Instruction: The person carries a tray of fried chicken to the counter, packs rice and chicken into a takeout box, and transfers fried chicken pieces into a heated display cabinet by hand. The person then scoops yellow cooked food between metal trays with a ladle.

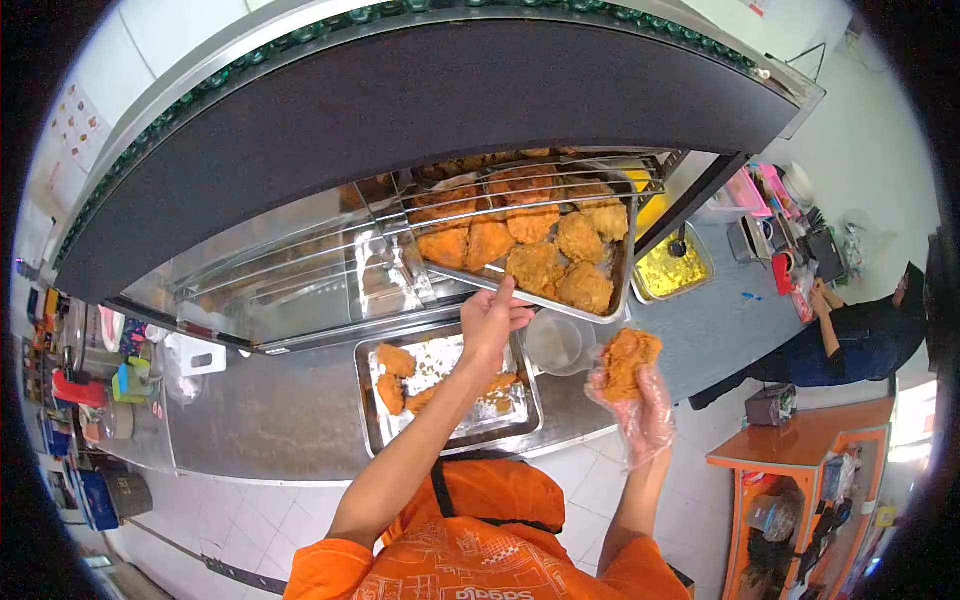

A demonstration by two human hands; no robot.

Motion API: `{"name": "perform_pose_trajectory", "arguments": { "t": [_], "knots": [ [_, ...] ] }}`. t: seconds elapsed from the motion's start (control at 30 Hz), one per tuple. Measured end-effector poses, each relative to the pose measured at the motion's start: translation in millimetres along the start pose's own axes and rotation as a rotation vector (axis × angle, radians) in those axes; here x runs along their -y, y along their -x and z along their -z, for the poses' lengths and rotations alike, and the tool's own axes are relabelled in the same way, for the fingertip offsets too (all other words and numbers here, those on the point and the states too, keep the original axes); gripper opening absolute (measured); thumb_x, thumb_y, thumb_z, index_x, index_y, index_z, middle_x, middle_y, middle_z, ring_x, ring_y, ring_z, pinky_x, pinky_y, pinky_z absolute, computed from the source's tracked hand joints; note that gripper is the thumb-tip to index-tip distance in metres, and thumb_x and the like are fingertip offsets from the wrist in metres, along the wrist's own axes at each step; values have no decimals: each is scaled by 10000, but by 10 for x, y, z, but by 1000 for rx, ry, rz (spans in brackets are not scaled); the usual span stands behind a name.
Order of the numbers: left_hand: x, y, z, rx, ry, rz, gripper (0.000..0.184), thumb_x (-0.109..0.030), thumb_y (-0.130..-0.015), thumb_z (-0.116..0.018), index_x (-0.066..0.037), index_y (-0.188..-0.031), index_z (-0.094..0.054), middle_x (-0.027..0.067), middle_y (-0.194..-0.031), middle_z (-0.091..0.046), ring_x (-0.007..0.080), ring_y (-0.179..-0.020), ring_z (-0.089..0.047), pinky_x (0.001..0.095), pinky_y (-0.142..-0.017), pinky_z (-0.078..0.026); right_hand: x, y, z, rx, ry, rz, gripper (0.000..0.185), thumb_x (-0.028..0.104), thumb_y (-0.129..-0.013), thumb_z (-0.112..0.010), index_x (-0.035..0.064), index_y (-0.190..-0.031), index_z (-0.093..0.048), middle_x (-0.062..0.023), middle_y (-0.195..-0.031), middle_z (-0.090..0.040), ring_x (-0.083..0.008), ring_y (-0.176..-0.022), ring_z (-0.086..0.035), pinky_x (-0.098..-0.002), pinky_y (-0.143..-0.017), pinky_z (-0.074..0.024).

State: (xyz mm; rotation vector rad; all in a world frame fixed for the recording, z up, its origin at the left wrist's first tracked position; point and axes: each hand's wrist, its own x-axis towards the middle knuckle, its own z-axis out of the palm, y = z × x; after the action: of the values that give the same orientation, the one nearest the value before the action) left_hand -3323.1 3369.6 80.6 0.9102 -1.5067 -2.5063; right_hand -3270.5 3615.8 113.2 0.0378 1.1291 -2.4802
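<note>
My right hand, inside a clear plastic glove, holds a piece of fried chicken up to the right of the display case. My bare left hand grips the front edge of a metal tray, with the thumb up at the rim. That tray juts out of the case, tilted, and is loaded with several pieces of fried chicken. Below my left forearm, a second metal tray on the counter holds a few more pieces and crumbs. The forearm hides part of it.
The display case with wire racks overhangs the counter. A clear plastic tub stands close to both trays. Farther right are a tray of yellow food and a person in dark clothes. An orange shelf unit stands lower right.
</note>
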Motion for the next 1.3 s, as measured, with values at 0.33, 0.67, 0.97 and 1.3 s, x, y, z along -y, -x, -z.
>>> {"name": "perform_pose_trajectory", "arguments": {
  "t": [0.33,0.67,0.97,1.3],
  "knots": [
    [256,245,-463,168,200,86,337,-300,-1061,-525,12,-1023,-404,264,-1006,-626,352,-871,-735,399,-750,-634,382,-638,-436,-207,862,438,532,168,-992,-632,41,-1468,-430,-144,-1320,-603,-233,-1088,-651,-357,-909,-543],
    [252,226,-421,148,68,-24,323,-224,-1050,-556,42,-964,-392,302,-871,-665,355,-804,-739,380,-715,-637,259,-1936,-399,-157,1886,1024,507,56,-882,-648,-15,-1347,-460,-265,-1172,-588,-462,-1113,-560,-512,-942,-471],
    [227,239,-386,155,10,-21,421,-308,-1038,-587,43,-946,-372,296,-902,-688,344,-837,-743,392,-766,-628,313,-2655,-636,-78,2285,674,228,219,-802,-624,47,-919,-716,-189,-959,-708,-325,-932,-664,-474,-819,-509],
    [226,158,-316,231,7,30,354,-262,-1034,-601,15,-906,-422,285,-947,-689,329,-881,-746,357,-745,-634,164,-3439,-378,23,2148,393,295,279,-925,-544,93,-1102,-688,-162,-1151,-676,-326,-1088,-628,-458,-957,-478]
  ]
}}
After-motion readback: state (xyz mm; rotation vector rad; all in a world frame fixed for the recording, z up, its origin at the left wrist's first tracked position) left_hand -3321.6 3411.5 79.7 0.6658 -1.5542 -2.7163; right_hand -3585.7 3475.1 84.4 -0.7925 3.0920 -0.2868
